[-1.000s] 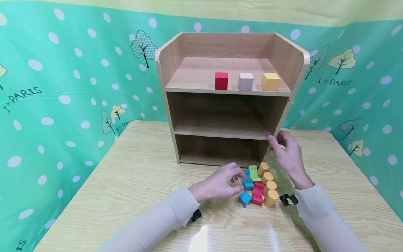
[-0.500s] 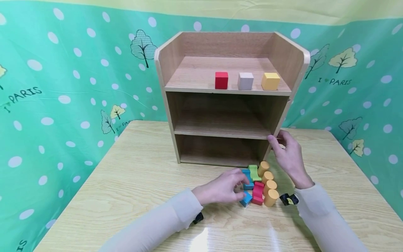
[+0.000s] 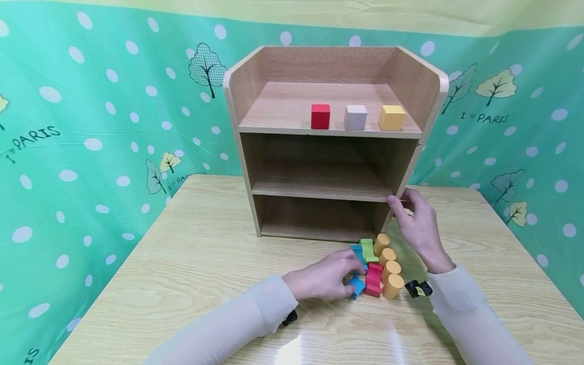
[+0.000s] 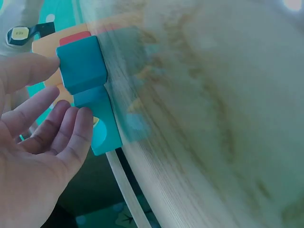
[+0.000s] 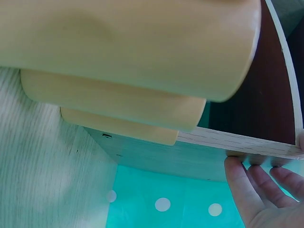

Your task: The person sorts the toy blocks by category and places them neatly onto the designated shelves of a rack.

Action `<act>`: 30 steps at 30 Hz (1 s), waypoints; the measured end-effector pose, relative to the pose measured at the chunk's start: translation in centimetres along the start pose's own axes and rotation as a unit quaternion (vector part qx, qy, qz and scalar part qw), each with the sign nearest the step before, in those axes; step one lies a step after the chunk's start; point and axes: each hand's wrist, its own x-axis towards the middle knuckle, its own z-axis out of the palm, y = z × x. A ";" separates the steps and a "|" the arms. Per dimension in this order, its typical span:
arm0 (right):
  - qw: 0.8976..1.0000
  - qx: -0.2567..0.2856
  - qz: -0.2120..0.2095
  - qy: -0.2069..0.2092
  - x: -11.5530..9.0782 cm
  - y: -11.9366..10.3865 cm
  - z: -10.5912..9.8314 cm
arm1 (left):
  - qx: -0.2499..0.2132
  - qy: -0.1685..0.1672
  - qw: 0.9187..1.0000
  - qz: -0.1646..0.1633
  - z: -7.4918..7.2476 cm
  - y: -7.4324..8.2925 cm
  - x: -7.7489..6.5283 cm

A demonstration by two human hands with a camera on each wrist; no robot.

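My left hand (image 3: 326, 276) is at a blue cube (image 3: 357, 287) on the table. In the left wrist view the thumb touches one side of the cube (image 4: 81, 61), while the bent fingers stay slightly apart from it. Partly behind this hand lies a blue block with a curved notch (image 4: 102, 128). My right hand (image 3: 418, 225) grips the right side panel of a small wooden shelf (image 3: 321, 192), its fingertips on the outer face (image 5: 190, 159) in the right wrist view and its thumb by the front edge.
Notched red (image 3: 373, 280) and green (image 3: 367, 250) blocks lie beside several upright orange cylinders (image 3: 393, 287), in front of the shelf. On the top shelf board stand a red cube (image 3: 320, 116), a white cube (image 3: 355, 117) and a yellow cube (image 3: 392, 118). A patterned curtain (image 3: 114, 126) hangs behind.
My left hand has moved slightly right and down toward the blue cube, its thumb reaching the cube's side. The right hand has stayed at the shelf panel.
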 end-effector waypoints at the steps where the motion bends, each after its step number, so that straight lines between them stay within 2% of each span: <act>1: 1.000 -0.001 0.001 0.000 0.0 0.0 0.0 | 0.005 -0.003 1.000 0.002 0.0 0.0 0.0; 6: 1.000 -0.001 0.001 0.000 0.0 0.0 0.0 | 0.026 -0.014 0.999 0.015 0.2 0.0 0.2; 13: 1.000 0.005 -0.001 0.001 0.0 0.1 0.1 | 0.035 -0.037 0.999 0.016 0.2 -0.1 0.1; 25: 1.000 0.004 -0.004 -0.001 0.0 0.1 0.1 | 0.032 -0.030 0.999 0.003 0.2 -0.3 -0.2; 30: 1.000 0.004 -0.004 -0.001 0.0 0.2 0.1 | 0.017 -0.033 0.999 -0.002 0.2 -0.1 -0.2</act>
